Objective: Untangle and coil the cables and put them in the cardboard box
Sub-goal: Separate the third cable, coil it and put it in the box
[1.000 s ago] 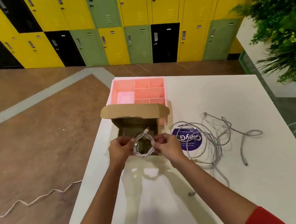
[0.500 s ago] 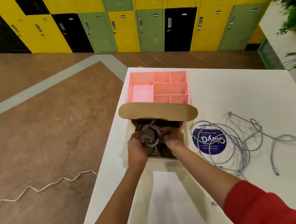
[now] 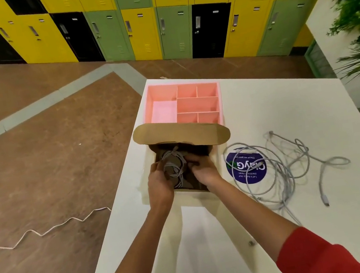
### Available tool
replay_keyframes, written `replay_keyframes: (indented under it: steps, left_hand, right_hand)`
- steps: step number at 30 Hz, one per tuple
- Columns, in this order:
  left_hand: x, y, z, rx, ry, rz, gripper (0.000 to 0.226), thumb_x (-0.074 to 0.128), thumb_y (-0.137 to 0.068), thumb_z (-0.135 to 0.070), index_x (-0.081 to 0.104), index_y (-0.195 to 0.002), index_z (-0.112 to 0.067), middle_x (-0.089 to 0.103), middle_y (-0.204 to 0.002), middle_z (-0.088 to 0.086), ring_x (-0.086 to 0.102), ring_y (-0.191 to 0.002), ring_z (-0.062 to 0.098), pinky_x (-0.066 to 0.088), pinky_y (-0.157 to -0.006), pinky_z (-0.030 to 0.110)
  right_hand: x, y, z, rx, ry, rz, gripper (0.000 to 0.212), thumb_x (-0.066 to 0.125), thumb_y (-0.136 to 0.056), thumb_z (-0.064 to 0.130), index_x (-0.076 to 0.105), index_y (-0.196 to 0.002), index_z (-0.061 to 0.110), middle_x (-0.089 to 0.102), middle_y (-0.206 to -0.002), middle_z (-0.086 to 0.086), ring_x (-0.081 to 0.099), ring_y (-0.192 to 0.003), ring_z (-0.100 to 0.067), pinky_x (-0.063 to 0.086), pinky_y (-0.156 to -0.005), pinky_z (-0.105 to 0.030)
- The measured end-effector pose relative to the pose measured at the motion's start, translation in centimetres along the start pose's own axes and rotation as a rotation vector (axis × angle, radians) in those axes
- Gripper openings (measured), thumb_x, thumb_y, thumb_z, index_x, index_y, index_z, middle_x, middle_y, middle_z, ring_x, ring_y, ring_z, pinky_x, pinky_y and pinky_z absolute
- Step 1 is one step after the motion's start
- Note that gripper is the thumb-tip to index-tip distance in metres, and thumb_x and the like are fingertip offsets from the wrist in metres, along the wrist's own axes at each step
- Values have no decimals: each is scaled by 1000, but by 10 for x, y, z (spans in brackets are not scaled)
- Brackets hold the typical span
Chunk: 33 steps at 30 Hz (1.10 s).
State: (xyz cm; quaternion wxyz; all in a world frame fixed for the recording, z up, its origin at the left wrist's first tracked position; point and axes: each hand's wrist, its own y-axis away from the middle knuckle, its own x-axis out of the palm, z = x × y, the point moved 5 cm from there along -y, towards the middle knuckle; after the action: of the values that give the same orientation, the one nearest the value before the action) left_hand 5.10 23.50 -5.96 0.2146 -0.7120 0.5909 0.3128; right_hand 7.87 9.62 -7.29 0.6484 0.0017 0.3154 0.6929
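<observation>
1. Red sleeve [image 3: 311, 257]: on the right forearm, nearest to me. The left arm is bare.
2. White table [image 3: 213, 237]: carries everything listed below.
3. Left hand [image 3: 160, 189]: reaches into the box, fingers curled round the left side of the coil.
4. Right hand [image 3: 205, 170]: also in the box, thumb and fingers pinching the coil's right side.
5. Coiled white cable [image 3: 174, 163]: 1 bundle held between the 2 hands, low inside the box, plug end sticking up toward the flap.
6. Cardboard box [image 3: 181, 133]: open, flap raised at the far edge.
   Handling note: I would lay the coil flat on the box floor, tuck the plug end under a loop, and release both hands together so the loops do not spring apart.
7. Grey cables [image 3: 280, 167]: a loose tangle to the right of the box, partly over a purple sticker [image 3: 246, 168], not yet coiled.
8. Pink divided tray [image 3: 149, 108]: just behind the box.
9. Lockers [image 3: 140, 24]: yellow, green and black, along the far wall.
</observation>
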Motion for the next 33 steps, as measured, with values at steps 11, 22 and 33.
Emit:
replay_keyframes:
  steps: [11,22,33]
  left_hand:
    - [45,59,-58,420,15,54,21,53,-95,-8,62,-113,-7,58,-110,7,54,-88,10,43,-78,17]
    - [132,93,-105,551,-187,433,31,63,-91,-25,61,-120,-13,59,-125,4,52,-114,20,41,-93,27]
    - [166,103,-119,391,-289,583,24,65,-90,-22,56,-106,-7,66,-107,11,59,-97,28,47,-81,35]
  right_hand:
    - [-74,65,-47,-132,-125,33,19,52,-96,4,69,-104,9,70,-94,-8,67,-80,-16,54,-67,-19]
    - [-183,99,-108,-160,70,-388,35,47,-85,-11,70,-100,11,69,-98,-6,61,-84,-12,40,-68,-1]
    - [-172,114,-151,-35,242,-183,40,50,-85,-5,58,-117,18,60,-95,-3,57,-82,-16,48,-76,-27]
